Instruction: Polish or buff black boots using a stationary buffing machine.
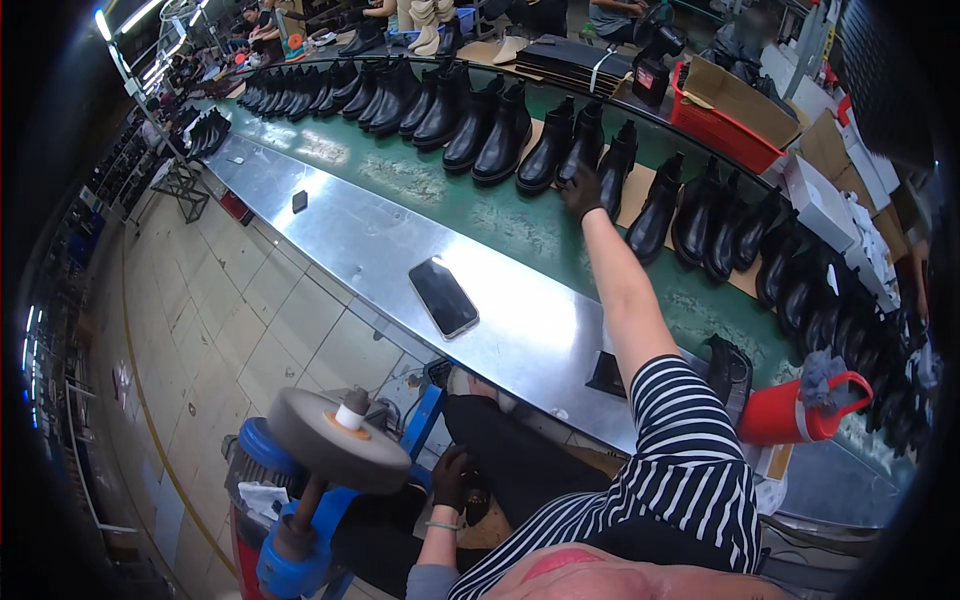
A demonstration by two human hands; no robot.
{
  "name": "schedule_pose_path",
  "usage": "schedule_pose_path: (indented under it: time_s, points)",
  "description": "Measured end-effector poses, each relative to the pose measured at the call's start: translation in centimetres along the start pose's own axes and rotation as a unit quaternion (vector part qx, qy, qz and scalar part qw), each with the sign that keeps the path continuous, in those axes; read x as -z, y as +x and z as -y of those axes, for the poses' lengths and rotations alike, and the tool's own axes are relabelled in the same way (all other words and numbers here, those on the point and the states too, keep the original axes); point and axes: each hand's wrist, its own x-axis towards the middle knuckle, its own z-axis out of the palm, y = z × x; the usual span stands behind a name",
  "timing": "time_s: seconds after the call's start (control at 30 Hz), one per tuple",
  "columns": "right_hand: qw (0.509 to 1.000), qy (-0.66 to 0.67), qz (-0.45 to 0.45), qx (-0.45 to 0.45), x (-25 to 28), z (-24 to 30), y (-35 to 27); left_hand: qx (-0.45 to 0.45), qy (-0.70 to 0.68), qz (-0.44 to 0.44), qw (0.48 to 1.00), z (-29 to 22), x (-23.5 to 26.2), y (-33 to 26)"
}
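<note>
My right hand (582, 192), in a dark glove, reaches far out over the green conveyor belt (440, 185) and closes on the top of a black ankle boot (588, 135). That boot stands in a long row of black boots (470, 125) running along the belt. My left hand (449, 478), also in a dark glove, lies low by my lap on dark trousers, close to the grey buffing wheel (335, 440). Whether it holds anything is hidden.
A black phone (443, 297) and a small dark object (299, 201) lie on the steel ledge (520, 340) in front of the belt. A red jug (790, 412) with a cloth stands at the right, near one black boot (730, 365). A red basket (722, 128) and white boxes (822, 205) sit beyond.
</note>
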Motion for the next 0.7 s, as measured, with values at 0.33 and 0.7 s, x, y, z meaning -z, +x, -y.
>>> schedule_pose_path:
  time_s: [0.33,0.7]
  points:
    - [0.909,-0.126,-0.386,0.088,4.6,6.4,4.5,0.018,-0.014,0.013,1.0,-1.3,-1.4,1.3]
    - [0.955,0.002,-0.285,-0.084,0.6,1.2,8.3,0.016,-0.03,-0.002,0.999,-0.9,-1.2,1.5]
